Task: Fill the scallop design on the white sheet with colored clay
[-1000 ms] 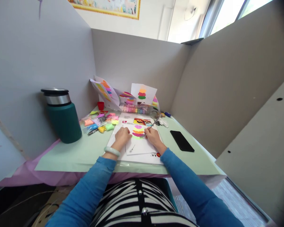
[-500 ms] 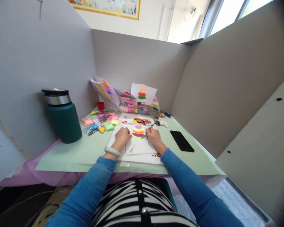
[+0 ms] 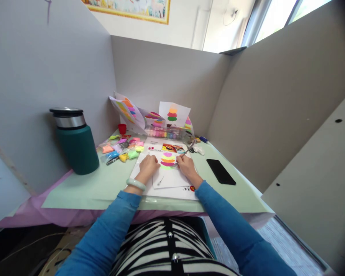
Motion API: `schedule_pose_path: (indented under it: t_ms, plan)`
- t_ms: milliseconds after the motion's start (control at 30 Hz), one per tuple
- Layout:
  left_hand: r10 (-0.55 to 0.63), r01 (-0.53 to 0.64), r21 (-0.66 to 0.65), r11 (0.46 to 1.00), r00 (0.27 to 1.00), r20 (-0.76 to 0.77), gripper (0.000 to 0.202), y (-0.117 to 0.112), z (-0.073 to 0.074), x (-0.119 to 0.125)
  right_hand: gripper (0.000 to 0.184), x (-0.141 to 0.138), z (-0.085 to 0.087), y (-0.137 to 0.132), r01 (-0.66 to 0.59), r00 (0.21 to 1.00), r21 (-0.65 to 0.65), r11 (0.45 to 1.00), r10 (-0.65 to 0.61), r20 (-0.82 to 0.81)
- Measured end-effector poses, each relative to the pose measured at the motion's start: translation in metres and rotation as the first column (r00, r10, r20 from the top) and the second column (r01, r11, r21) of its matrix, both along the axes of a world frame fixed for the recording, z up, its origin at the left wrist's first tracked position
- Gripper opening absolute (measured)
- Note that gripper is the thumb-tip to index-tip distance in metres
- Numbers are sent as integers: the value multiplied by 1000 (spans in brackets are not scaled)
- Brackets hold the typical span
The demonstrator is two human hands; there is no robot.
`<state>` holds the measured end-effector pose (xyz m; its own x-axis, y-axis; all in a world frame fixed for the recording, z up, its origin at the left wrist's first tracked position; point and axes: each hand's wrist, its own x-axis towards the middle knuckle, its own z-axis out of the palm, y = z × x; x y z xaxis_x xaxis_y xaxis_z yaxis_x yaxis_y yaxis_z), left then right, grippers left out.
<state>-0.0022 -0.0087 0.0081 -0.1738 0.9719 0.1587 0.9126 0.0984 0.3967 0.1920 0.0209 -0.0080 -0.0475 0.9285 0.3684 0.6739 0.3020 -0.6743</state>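
Note:
A white paper sheet (image 3: 172, 180) lies before me with bands of colored clay (image 3: 168, 160) stacked on it, purple, yellow, orange, magenta and bright green. My right hand (image 3: 186, 165) is closed around what looks like a metal fork (image 3: 190, 146). Its handle points up and away, and its tines rest at the lower right of the clay bands. To the left of the clay, my left hand (image 3: 149, 166) is curled into a fist against the sheet, with its fingertips hidden. A small drawn mark (image 3: 160, 181) shows low on the sheet.
Bagged colored clay (image 3: 126, 147) and a pen (image 3: 112, 160) lie left, near a teal bottle (image 3: 77, 147) and red cup (image 3: 122, 128). A black phone (image 3: 220, 171) lies right. Papers with clay pictures (image 3: 174, 113) stand behind. Grey partitions (image 3: 166, 73) enclose the table.
The fork's handle end has swung slightly in my right hand, while its tines stay near the lower clay bands. My left hand has not visibly moved.

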Motion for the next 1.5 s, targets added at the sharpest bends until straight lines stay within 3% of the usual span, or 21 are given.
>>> schedule_pose_path:
  t_ms: [233, 433, 700, 767, 867, 967, 1500]
  plan:
    - [1, -1, -11, 1000, 1000, 2, 23, 0, 0, 0, 27, 1, 0, 0, 49, 999, 7, 999, -49, 16]
    - [2, -2, -4, 1000, 1000, 3, 23, 1, -1, 0, 25, 0, -3, 1, -129, 985, -49, 990, 123, -119]
    - [1, 0, -10, 1000, 1000, 6, 23, -1, 1, 0, 26, 9, 0, 4, 56, 998, -13, 998, -56, -17]
    - [0, 0, -7, 1000, 1000, 1, 23, 0, 1, 0, 26, 7, -1, 4, 14, 996, -3, 1000, -14, -83]
    - [5, -5, -9, 1000, 1000, -6, 23, 1, 0, 0, 26, 2, -4, 2, -155, 970, -20, 988, 148, -191]
    - [8, -8, -13, 1000, 1000, -10, 23, 2, -1, 1, 25, -1, -7, 4, -247, 951, -72, 966, 227, -211]
    - [-9, 9, -3, 1000, 1000, 9, 22, 0, -1, -1, 17, 22, -8, 20, -142, 967, -176, 974, 99, -233]
